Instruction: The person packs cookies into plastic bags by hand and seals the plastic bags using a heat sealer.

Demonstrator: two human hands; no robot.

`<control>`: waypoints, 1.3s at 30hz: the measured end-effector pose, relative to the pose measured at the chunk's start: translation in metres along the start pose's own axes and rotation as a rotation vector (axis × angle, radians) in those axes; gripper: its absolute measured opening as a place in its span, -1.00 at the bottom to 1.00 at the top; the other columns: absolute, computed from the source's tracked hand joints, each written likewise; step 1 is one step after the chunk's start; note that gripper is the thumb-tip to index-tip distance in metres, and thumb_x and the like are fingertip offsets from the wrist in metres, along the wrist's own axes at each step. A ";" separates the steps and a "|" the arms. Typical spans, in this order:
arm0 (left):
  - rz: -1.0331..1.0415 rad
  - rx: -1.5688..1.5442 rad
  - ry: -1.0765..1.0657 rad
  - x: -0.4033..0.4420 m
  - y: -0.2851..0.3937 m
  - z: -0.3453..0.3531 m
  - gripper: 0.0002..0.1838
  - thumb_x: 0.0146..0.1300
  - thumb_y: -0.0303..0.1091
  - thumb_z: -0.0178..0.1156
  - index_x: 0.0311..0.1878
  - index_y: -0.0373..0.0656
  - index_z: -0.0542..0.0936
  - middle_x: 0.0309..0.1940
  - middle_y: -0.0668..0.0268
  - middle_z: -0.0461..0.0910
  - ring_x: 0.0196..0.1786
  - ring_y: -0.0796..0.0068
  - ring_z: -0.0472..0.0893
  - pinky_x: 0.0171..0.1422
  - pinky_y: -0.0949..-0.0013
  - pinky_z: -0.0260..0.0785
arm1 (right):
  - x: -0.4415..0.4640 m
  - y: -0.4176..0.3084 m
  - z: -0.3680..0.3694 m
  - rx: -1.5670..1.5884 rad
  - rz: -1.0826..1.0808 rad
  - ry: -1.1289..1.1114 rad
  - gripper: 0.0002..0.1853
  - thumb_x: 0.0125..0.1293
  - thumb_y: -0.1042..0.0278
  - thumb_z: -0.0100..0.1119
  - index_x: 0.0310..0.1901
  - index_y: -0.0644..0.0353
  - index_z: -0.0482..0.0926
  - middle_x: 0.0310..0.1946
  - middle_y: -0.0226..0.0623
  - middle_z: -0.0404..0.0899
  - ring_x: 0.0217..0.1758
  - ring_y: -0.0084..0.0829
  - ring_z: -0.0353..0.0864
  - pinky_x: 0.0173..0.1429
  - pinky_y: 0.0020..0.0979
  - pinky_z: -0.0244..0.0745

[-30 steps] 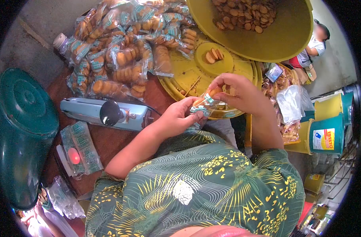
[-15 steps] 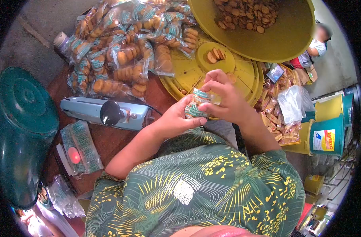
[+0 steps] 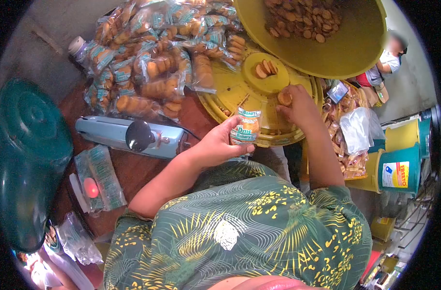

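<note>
My left hand [image 3: 218,143] is closed round a clear plastic bag [image 3: 246,126] with teal print and a few biscuits inside. Off to its right, my right hand [image 3: 300,108] pinches a round brown biscuit [image 3: 284,98] above the yellow lid [image 3: 220,99]. Several loose biscuits [image 3: 266,68] lie on the raised centre of that lid. Behind it tilts a big yellow tub [image 3: 355,58] with many biscuits in its bottom. Filled biscuit bags [image 3: 155,65] are piled at the upper left.
A blue sealing machine [image 3: 102,130] lies left of my left hand. Flat printed bags [image 3: 107,179] sit nearer me, beside a large green container [image 3: 29,159]. At right are packed goods [image 3: 343,157], a phone [image 3: 337,92], teal and yellow buckets [image 3: 399,166] and a seated person [image 3: 389,60].
My right hand has moved away from the bag, up and to the right, and now has a biscuit in its fingers. The bag stays in my left hand, more upright.
</note>
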State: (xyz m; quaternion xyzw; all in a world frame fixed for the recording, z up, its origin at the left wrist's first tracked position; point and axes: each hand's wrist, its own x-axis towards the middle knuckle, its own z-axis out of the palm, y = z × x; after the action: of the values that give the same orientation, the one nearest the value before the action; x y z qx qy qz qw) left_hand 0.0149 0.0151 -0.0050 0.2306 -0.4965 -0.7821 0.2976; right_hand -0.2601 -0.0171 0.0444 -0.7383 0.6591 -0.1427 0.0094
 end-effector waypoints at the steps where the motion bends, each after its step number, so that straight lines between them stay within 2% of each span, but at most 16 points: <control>1: 0.008 -0.022 0.002 0.000 0.004 0.001 -0.22 0.20 -0.38 0.47 0.42 -0.16 0.27 0.12 0.36 0.57 0.18 0.53 0.55 0.28 0.38 0.41 | -0.001 0.007 0.005 0.030 0.006 -0.020 -0.67 0.32 0.14 0.32 -0.02 0.18 0.60 -0.15 -0.03 0.61 -0.02 0.03 0.61 0.08 -0.15 0.52; 5: 0.027 -0.030 0.003 -0.001 0.004 0.002 -0.23 0.21 -0.38 0.46 0.42 -0.16 0.27 0.14 0.37 0.55 0.21 0.54 0.53 0.31 0.36 0.38 | 0.004 0.016 0.009 0.241 0.119 -0.066 -0.66 0.33 0.21 0.33 0.05 0.16 0.57 -0.06 -0.06 0.59 0.02 -0.04 0.61 0.16 -0.22 0.52; 8: -0.001 0.010 -0.037 -0.001 0.002 0.001 -0.24 0.21 -0.39 0.46 0.42 -0.17 0.28 0.15 0.37 0.54 0.21 0.54 0.52 0.33 0.36 0.36 | 0.004 0.002 0.000 0.861 0.035 -0.008 -0.73 0.37 0.27 0.30 -0.01 0.20 0.56 -0.10 -0.20 0.60 0.03 -0.25 0.62 0.17 -0.33 0.50; 11: -0.032 0.080 -0.060 -0.003 0.011 0.003 -0.24 0.19 -0.40 0.46 0.42 -0.16 0.29 0.14 0.37 0.54 0.19 0.54 0.52 0.32 0.37 0.36 | 0.007 -0.026 -0.009 1.133 -0.231 -0.056 -0.79 0.41 0.31 0.26 -0.06 0.22 0.54 -0.19 -0.35 0.59 -0.01 -0.46 0.59 0.14 -0.41 0.49; 14: 0.002 0.030 -0.061 -0.003 0.005 0.001 -0.25 0.19 -0.40 0.47 0.39 -0.14 0.31 0.10 0.37 0.56 0.16 0.55 0.54 0.29 0.38 0.38 | 0.013 -0.037 -0.024 1.139 -0.393 -0.542 -0.82 0.43 0.43 0.22 -0.01 0.21 0.49 -0.08 -0.39 0.56 0.05 -0.54 0.53 0.17 -0.47 0.43; 17: -0.010 0.081 -0.115 -0.004 0.007 0.002 -0.30 0.18 -0.41 0.47 0.35 -0.13 0.34 0.05 0.39 0.57 0.13 0.55 0.54 0.25 0.38 0.40 | 0.017 -0.049 -0.030 1.160 -0.291 -0.717 -0.83 0.43 0.42 0.22 -0.02 0.21 0.50 -0.10 -0.42 0.53 0.04 -0.57 0.50 0.16 -0.49 0.41; 20: -0.037 0.025 -0.079 -0.006 0.013 0.004 -0.34 0.19 -0.42 0.46 0.31 -0.13 0.36 0.02 0.39 0.58 0.09 0.54 0.56 0.23 0.36 0.41 | 0.018 -0.057 -0.028 1.075 -0.343 -0.569 -0.87 0.42 0.40 0.24 -0.10 0.21 0.52 -0.13 -0.40 0.52 0.02 -0.52 0.49 0.13 -0.44 0.42; 23: -0.079 -0.041 -0.074 -0.005 0.009 0.000 -0.36 0.21 -0.42 0.45 0.31 -0.13 0.35 0.01 0.38 0.59 0.07 0.52 0.58 0.22 0.34 0.44 | 0.021 -0.061 -0.020 0.815 -0.561 -0.200 -0.82 0.35 0.30 0.32 -0.22 0.22 0.57 -0.27 -0.31 0.55 -0.07 -0.36 0.56 0.07 -0.33 0.48; 26: 0.019 -0.044 -0.007 -0.004 0.006 0.001 -0.36 0.23 -0.42 0.43 0.31 -0.14 0.34 0.00 0.35 0.60 0.04 0.50 0.61 0.18 0.33 0.47 | 0.013 -0.074 -0.026 0.850 -0.610 -0.135 -0.83 0.30 0.32 0.33 -0.26 0.21 0.57 -0.30 -0.24 0.53 -0.06 -0.23 0.56 0.07 -0.26 0.48; 29: -0.004 -0.085 0.016 -0.003 0.003 0.002 -0.38 0.24 -0.43 0.42 0.30 -0.15 0.33 0.00 0.34 0.60 0.01 0.51 0.62 0.16 0.34 0.48 | 0.005 -0.085 -0.018 0.665 -0.557 0.015 -0.83 0.27 0.34 0.34 -0.27 0.21 0.56 -0.30 -0.22 0.53 -0.11 -0.20 0.57 0.00 -0.24 0.50; 32: -0.016 -0.093 0.030 -0.001 0.006 0.004 -0.41 0.25 -0.44 0.41 0.28 -0.16 0.34 0.02 0.34 0.59 -0.01 0.49 0.64 0.15 0.35 0.49 | 0.004 -0.087 -0.005 0.646 -0.531 0.080 -0.83 0.25 0.36 0.34 -0.29 0.22 0.54 -0.29 -0.18 0.52 -0.18 -0.13 0.57 -0.07 -0.23 0.51; 39: 0.048 -0.108 0.053 0.003 -0.004 0.000 -0.40 0.25 -0.47 0.39 0.29 -0.11 0.34 -0.02 0.42 0.53 0.03 0.57 0.55 0.14 0.38 0.45 | 0.002 -0.096 -0.008 0.694 -0.533 -0.001 -0.83 0.25 0.37 0.32 -0.32 0.21 0.50 -0.34 -0.14 0.50 -0.24 -0.06 0.56 -0.13 -0.18 0.50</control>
State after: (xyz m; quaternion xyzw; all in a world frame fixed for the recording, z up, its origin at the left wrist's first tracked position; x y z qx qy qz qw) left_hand 0.0121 0.0144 -0.0088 0.2227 -0.4509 -0.7940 0.3415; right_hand -0.1689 -0.0051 0.0718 -0.8359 0.3583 -0.3527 0.2203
